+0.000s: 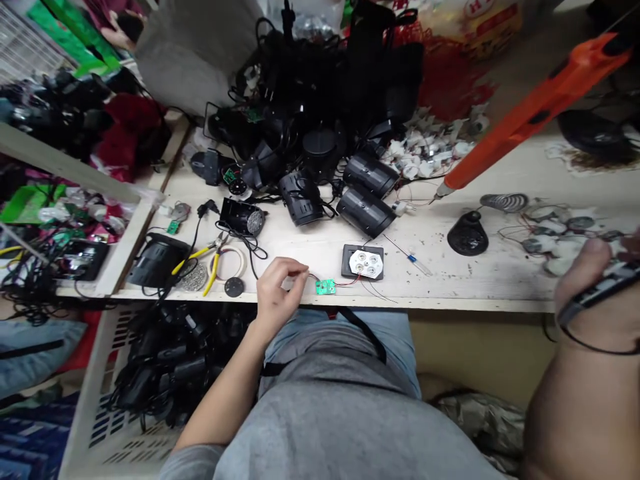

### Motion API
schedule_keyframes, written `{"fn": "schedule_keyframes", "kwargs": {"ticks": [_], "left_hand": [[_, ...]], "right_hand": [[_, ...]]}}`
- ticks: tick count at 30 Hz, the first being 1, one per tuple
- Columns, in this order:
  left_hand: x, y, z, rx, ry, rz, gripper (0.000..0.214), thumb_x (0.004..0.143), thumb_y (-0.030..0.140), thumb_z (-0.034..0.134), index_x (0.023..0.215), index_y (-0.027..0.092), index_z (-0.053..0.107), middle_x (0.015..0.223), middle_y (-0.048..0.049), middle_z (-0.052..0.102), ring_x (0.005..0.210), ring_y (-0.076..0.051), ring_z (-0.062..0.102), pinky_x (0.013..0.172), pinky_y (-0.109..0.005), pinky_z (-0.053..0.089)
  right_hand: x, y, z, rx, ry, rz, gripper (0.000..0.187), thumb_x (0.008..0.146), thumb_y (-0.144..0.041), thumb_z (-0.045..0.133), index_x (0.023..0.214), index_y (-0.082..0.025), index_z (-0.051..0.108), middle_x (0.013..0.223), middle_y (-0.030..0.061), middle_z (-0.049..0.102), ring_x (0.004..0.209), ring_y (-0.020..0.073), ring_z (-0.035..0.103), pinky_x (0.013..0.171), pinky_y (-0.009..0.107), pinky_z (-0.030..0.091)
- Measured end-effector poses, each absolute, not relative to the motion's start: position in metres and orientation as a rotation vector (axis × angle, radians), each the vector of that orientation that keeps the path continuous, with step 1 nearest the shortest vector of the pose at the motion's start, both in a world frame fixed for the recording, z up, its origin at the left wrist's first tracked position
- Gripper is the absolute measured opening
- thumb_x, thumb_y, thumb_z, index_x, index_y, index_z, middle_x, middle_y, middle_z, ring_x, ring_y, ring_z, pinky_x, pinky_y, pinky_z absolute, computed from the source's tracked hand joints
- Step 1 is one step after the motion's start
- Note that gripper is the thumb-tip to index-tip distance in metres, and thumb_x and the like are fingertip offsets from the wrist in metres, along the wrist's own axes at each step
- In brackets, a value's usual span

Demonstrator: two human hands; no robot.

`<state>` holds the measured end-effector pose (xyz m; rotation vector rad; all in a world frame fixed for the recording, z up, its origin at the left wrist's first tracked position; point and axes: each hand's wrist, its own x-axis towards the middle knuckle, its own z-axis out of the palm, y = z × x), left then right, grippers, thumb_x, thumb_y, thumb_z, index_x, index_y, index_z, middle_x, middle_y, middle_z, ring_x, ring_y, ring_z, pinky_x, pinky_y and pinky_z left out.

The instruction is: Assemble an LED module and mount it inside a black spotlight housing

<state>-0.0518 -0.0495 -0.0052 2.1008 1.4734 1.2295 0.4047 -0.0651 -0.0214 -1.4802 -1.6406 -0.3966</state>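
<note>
My left hand (278, 288) rests at the bench's front edge, with its fingertips pinched on a thin red wire (311, 275). That wire leads to a small green circuit board (325, 287). More thin wires run from the board to a black square LED module with a white lens plate (363, 261) just behind it. At the far right edge, my right hand (597, 300) is closed around a dark, narrow object (600, 291); what it is cannot be told. An orange tool (540, 103) slants over the bench, its metal tip near the tabletop.
Black lamp housings (367, 211) and tangled cables are heaped at the back. Yellow-handled pliers (210, 261), a tape roll (241, 261) and a small screwdriver (413, 257) lie on the worktop (450, 283). A white crate (95, 400) of black parts stands below left.
</note>
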Motion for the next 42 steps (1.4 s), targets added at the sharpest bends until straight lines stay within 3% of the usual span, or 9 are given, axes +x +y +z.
{"fn": "schedule_keyframes", "kwargs": {"ticks": [2, 4, 7, 11, 19, 23, 31, 37, 42], "left_hand": [[-0.049, -0.054, -0.007, 2.124, 1.442, 1.201, 0.008, 0.093, 0.019, 0.063, 0.087, 0.018, 0.067, 0.081, -0.0021, 0.067, 0.076, -0.014, 0.064, 0.068, -0.027, 0.055], [-0.039, -0.059, -0.008, 2.18, 1.359, 1.174, 0.007, 0.093, 0.015, 0.062, 0.09, 0.019, 0.067, 0.081, -0.0022, 0.067, 0.078, -0.014, 0.065, 0.07, -0.027, 0.055], [-0.013, -0.066, -0.01, 2.271, 1.18, 1.151, 0.015, 0.095, 0.012, 0.059, 0.105, 0.02, 0.066, 0.09, -0.0045, 0.069, 0.086, -0.016, 0.067, 0.075, -0.028, 0.057], [0.019, -0.069, -0.019, 2.362, 0.981, 1.099, 0.026, 0.099, 0.016, 0.054, 0.124, 0.018, 0.061, 0.11, -0.0103, 0.068, 0.1, -0.018, 0.067, 0.085, -0.03, 0.059], [0.028, -0.063, -0.029, 2.254, 0.981, 1.136, 0.013, 0.1, 0.016, 0.052, 0.102, 0.017, 0.065, 0.099, -0.0082, 0.072, 0.093, -0.017, 0.071, 0.082, -0.028, 0.06], [0.027, -0.062, -0.024, 2.038, 1.039, 1.209, 0.01, 0.097, 0.013, 0.058, 0.101, 0.018, 0.066, 0.092, -0.0054, 0.075, 0.09, -0.016, 0.073, 0.08, -0.027, 0.061], [0.031, -0.065, -0.016, 1.625, 1.116, 1.263, 0.008, 0.094, 0.024, 0.068, 0.093, 0.017, 0.072, 0.09, -0.0062, 0.075, 0.083, -0.014, 0.072, 0.069, -0.022, 0.059], [0.03, -0.066, -0.024, 1.438, 1.219, 1.169, 0.015, 0.089, 0.034, 0.074, 0.091, 0.019, 0.075, 0.084, -0.0043, 0.074, 0.072, -0.014, 0.07, 0.062, -0.023, 0.057], [0.031, -0.065, -0.023, 1.39, 1.277, 1.081, 0.013, 0.088, 0.031, 0.072, 0.091, 0.017, 0.073, 0.078, -0.0029, 0.073, 0.063, -0.012, 0.065, 0.057, -0.022, 0.055]], "right_hand": [[0.373, -0.076, -0.024, -1.447, -1.489, -0.803, 0.047, 0.084, -0.02, 0.072, 0.13, -0.027, 0.066, 0.107, 0.0112, 0.074, 0.104, 0.0334, 0.07, 0.082, 0.047, 0.051], [0.338, -0.086, -0.029, -1.45, -1.469, -0.82, 0.046, 0.078, -0.015, 0.078, 0.122, -0.024, 0.071, 0.1, 0.0122, 0.074, 0.096, 0.0325, 0.071, 0.077, 0.045, 0.054], [0.291, -0.099, -0.035, -1.383, -1.595, -0.726, 0.059, 0.074, -0.007, 0.082, 0.128, -0.028, 0.067, 0.083, 0.0058, 0.071, 0.073, 0.0219, 0.068, 0.065, 0.034, 0.054], [0.251, -0.108, -0.031, -1.294, -1.73, -0.466, 0.06, 0.077, -0.002, 0.078, 0.13, -0.022, 0.059, 0.087, 0.0038, 0.07, 0.076, 0.0173, 0.067, 0.068, 0.027, 0.056], [0.24, -0.111, -0.014, -1.228, -1.9, -0.231, 0.03, 0.088, -0.007, 0.069, 0.114, -0.02, 0.062, 0.087, 0.0036, 0.068, 0.072, 0.0136, 0.064, 0.064, 0.024, 0.056], [0.237, -0.111, -0.009, -1.239, -1.867, -0.105, 0.033, 0.089, -0.008, 0.066, 0.119, -0.02, 0.062, 0.087, 0.0044, 0.067, 0.072, 0.0144, 0.062, 0.063, 0.025, 0.055], [0.238, -0.111, 0.002, -1.161, -1.864, 0.193, 0.042, 0.098, -0.022, 0.056, 0.139, -0.023, 0.06, 0.09, 0.0073, 0.064, 0.075, 0.0175, 0.062, 0.063, 0.029, 0.054], [0.24, -0.112, 0.009, -1.12, -1.772, 0.282, 0.045, 0.096, -0.018, 0.058, 0.141, -0.024, 0.06, 0.086, 0.0055, 0.063, 0.071, 0.0168, 0.061, 0.061, 0.03, 0.052], [0.238, -0.115, 0.012, -1.097, -1.805, 0.34, 0.044, 0.097, -0.019, 0.057, 0.14, -0.023, 0.061, 0.084, 0.0048, 0.064, 0.068, 0.0158, 0.061, 0.058, 0.029, 0.052]]}}
